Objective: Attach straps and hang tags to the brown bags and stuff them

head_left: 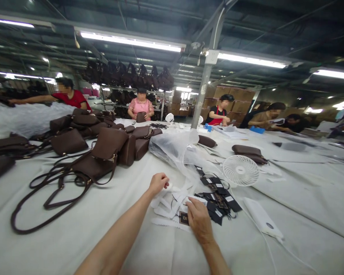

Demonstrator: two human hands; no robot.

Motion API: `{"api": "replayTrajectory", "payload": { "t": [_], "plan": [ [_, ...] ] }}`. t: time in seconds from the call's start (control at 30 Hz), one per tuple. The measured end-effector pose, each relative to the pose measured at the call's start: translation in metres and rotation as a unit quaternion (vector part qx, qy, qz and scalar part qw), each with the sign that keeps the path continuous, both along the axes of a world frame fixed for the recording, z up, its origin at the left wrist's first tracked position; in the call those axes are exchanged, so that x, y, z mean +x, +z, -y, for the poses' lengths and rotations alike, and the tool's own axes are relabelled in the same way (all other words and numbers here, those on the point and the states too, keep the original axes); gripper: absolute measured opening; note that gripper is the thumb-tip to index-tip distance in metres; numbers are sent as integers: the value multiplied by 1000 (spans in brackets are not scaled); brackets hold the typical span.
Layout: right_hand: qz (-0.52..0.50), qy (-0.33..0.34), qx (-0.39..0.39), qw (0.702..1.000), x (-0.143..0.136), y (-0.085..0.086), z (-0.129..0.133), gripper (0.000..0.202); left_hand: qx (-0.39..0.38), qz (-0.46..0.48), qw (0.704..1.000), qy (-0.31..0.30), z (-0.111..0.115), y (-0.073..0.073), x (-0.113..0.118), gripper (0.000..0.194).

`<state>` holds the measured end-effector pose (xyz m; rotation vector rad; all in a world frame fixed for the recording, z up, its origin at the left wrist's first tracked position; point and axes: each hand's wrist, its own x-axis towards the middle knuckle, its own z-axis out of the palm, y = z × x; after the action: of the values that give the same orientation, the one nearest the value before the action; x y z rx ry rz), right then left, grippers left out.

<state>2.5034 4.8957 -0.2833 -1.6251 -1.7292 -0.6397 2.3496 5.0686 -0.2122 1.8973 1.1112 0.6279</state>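
Observation:
My left hand (158, 183) is curled closed just above the white tabletop, its fingertips turned inward. Whatever it may hold is hidden. To the right and nearer, my right hand (200, 219) bends over a heap of white paper strips (164, 209) with scalloped edges. A black hang tag (184, 218) with gold lettering shows at its thumb side and seems pinched there. Beside this hand lies a loose pile of black hang tags (220, 200) with cords and white labels.
Dark brown handbags (109, 143) with long straps are heaped at left. Clear plastic bags (172, 149) lie ahead. A white fan (240, 170), a white power bank (263, 218) with a cable and a brown pouch (249, 152) sit at right. A post (204, 91) rises beyond; several co-workers surround the table.

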Motion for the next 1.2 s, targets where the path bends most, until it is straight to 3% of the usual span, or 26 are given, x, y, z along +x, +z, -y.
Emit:
{"api": "replayTrajectory", "payload": {
  "t": [0.17, 0.3, 0.37, 0.5, 0.63, 0.7, 0.83, 0.97, 1.07, 1.13, 1.2],
  "plan": [
    [-24, -33, -21, 999, 1, 3, 2, 26, 4, 10, 999, 30, 12, -2, 1, 26],
    [-47, -48, -42, 997, 0, 5, 2, 24, 83, 4, 996, 22, 28, -1, -2, 32],
    [-55, -48, -49, 996, 2, 6, 2, 24, 132, -4, 991, -17, 42, -4, -11, 34],
    [-70, -29, -62, 995, 8, 10, 11, 20, 199, -21, 968, -154, 77, -22, -39, 32],
    [-37, 31, -143, 989, 2, 18, 30, 18, 303, -60, 922, -234, 99, -37, -55, 47],
    [-29, 29, -200, 979, -6, 24, 35, 17, 342, -87, 899, -259, 100, -38, -55, 41],
    [-43, -14, -240, 970, -11, 43, 34, 7, 345, -107, 899, -246, 95, -38, -52, 33],
    [-73, 4, -250, 966, 20, 77, 38, 8, 348, -108, 903, -230, 96, -42, -54, 32],
    [-90, -53, -234, 967, 71, 97, 44, 10, 350, -110, 900, -235, 100, -47, -55, 28],
    [-98, -100, -195, 971, 105, 99, 42, 16, 348, -113, 901, -234, 101, -53, -53, 27],
    [-91, -74, -137, 984, 126, 90, 39, 18, 343, -101, 903, -237, 99, -59, -53, 34]
  ]
}}
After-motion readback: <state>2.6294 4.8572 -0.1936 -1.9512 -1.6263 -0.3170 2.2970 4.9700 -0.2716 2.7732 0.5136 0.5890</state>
